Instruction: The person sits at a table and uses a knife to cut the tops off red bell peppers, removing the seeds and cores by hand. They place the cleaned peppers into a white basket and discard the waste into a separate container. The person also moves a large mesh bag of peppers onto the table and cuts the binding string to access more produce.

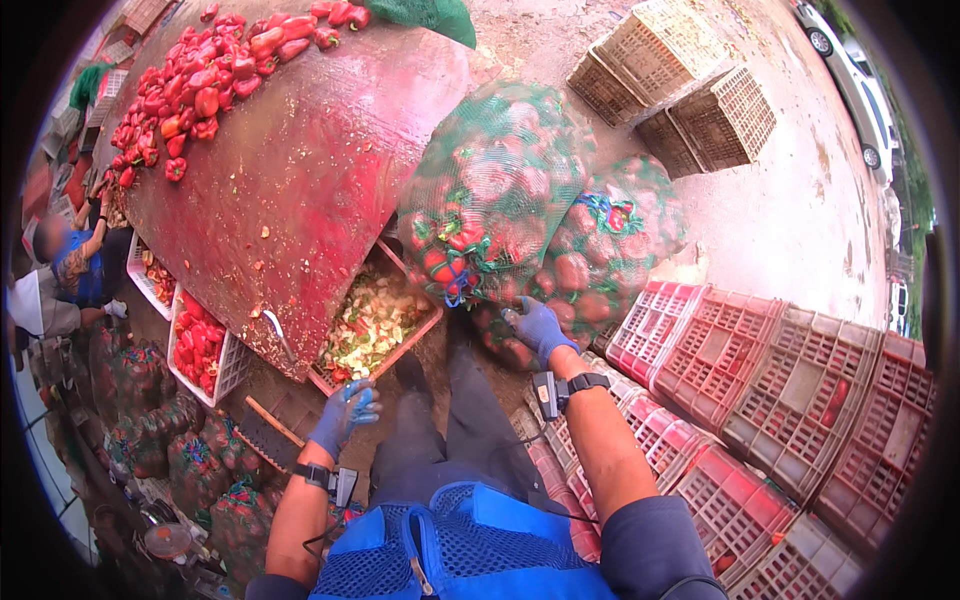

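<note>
A large green mesh bag (495, 180) of red bell peppers stands before me, its mouth tied with blue cord (456, 281). A second tied mesh bag (600, 255) leans close on its right. My right hand (541, 328), in a blue glove, is at the lower front of these bags, with fingers apart; whether it touches the mesh I cannot tell. My left hand (346, 416), gloved in blue too, hangs loosely curled with nothing visible in it. It is nearest a crate (409, 346) of pepper cores and trimmings.
Bell peppers (206, 90) are heaped on a red-stained table (330, 150). Stacked plastic crates (757, 375) line my right side; others (660, 52) stand beyond the bags. Filled mesh bags (199, 465) and a crate of peppers (225, 367) lie left, where people (75, 262) work.
</note>
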### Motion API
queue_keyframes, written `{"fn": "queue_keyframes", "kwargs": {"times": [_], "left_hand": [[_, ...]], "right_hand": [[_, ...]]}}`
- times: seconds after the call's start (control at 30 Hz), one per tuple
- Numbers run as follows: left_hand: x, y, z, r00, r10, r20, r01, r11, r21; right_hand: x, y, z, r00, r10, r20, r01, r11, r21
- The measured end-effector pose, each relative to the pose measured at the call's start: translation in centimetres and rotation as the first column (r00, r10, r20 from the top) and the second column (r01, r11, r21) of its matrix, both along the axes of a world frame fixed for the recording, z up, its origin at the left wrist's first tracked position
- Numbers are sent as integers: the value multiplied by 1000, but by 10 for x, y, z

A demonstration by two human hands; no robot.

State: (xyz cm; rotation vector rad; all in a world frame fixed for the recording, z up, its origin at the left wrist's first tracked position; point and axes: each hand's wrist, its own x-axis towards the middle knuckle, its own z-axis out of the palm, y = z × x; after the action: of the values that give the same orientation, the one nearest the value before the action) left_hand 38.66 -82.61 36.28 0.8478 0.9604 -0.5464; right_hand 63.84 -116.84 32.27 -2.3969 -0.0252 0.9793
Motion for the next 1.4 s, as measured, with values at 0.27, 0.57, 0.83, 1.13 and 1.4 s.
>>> {"fn": "queue_keyframes", "kwargs": {"times": [0.27, 0.57, 0.83, 1.13, 1.4], "left_hand": [[151, -80, -51, 981, -160, 107, 166, 985, -56], [144, -78, -98, 982, -188, 39, 189, 981, -49], [56, -53, -94, 972, -102, -210, 143, 972, 189], [-1, -57, -97, 949, 49, -311, 23, 974, 224], [2, -63, -111, 939, 9, -344, 75, 970, 230]], "right_hand": [[95, -9, -47, 989, -131, 66, 131, 991, 3], [247, -15, -61, 950, -20, 312, 72, 985, -156], [356, 13, -84, 923, 92, 373, 5, 968, -251], [401, 13, -128, 939, 65, 338, 26, 965, -260], [425, 1, -154, 912, 96, 398, -11, 978, -210]]}}
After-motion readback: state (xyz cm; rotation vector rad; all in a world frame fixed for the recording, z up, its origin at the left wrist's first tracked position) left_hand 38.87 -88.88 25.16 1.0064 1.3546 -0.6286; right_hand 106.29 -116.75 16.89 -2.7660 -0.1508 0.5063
